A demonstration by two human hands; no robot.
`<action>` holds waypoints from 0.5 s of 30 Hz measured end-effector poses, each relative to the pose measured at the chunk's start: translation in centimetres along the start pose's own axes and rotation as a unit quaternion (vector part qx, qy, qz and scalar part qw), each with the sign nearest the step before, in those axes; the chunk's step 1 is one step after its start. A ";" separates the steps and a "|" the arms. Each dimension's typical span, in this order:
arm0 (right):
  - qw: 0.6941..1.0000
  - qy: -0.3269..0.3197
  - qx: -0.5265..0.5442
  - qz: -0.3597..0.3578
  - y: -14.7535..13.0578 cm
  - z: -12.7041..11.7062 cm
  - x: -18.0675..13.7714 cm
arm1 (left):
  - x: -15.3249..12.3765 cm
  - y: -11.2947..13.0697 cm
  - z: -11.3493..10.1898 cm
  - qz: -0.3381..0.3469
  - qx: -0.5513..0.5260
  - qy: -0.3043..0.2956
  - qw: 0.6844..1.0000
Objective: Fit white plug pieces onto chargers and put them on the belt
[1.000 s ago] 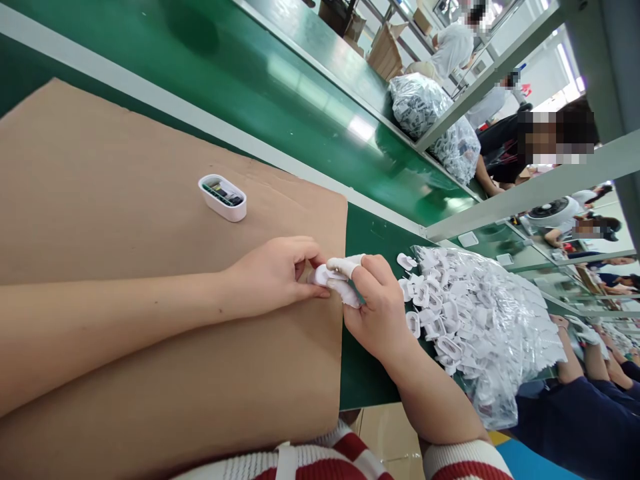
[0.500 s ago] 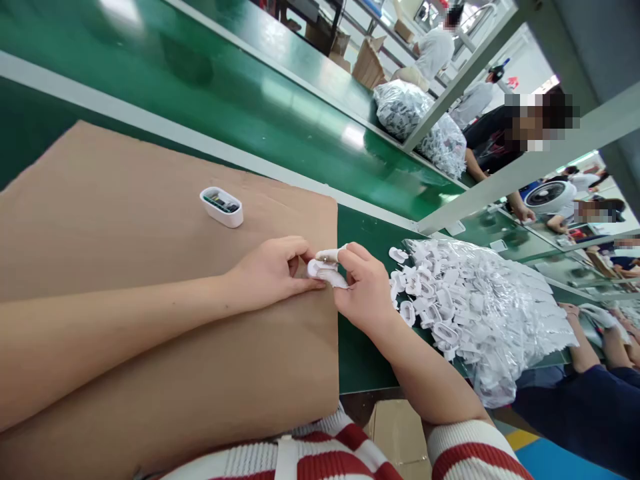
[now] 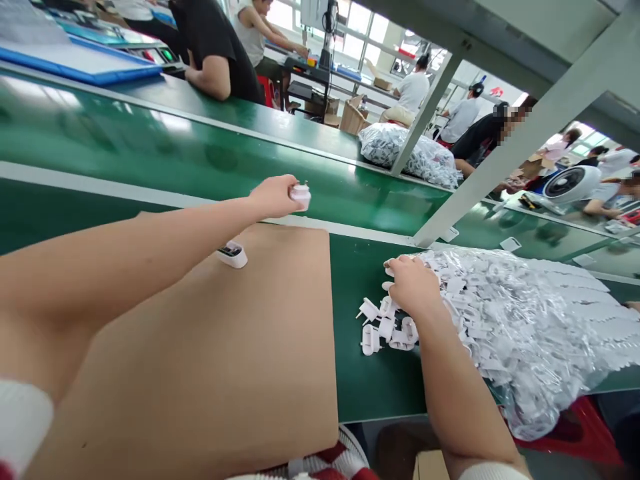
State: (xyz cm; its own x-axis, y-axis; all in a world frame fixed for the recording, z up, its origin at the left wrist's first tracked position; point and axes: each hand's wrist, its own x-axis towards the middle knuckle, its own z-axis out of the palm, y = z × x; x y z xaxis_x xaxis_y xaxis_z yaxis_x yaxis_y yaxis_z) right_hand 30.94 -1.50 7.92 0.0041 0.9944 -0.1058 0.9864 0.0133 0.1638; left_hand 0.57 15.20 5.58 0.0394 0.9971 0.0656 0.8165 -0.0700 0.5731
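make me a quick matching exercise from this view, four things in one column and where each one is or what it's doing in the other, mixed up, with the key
Things
1. left hand
2. right hand
3. open white case
4. clear plastic bag

Places and states
A. on the cardboard sheet
B. on the green table, farther right than both hands
C. at the edge of the loose white pieces
D. raised, holding a white plug with its pins up

Right pairs: 1-D, 2-C, 3-A, 4-B
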 end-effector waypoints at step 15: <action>0.969 0.112 0.210 -0.059 0.0 1.4 1.5 | -2.3 -5.4 -6.4 -0.005 0.022 0.004 1.000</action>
State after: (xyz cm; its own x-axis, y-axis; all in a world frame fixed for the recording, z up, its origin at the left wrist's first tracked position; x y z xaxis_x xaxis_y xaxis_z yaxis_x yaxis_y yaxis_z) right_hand 31.23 -0.17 6.35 -0.1032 0.9869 0.1237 0.9578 0.1321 -0.2552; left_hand -7.56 13.12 7.54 0.0267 0.9974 0.0663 0.8410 -0.0583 0.5379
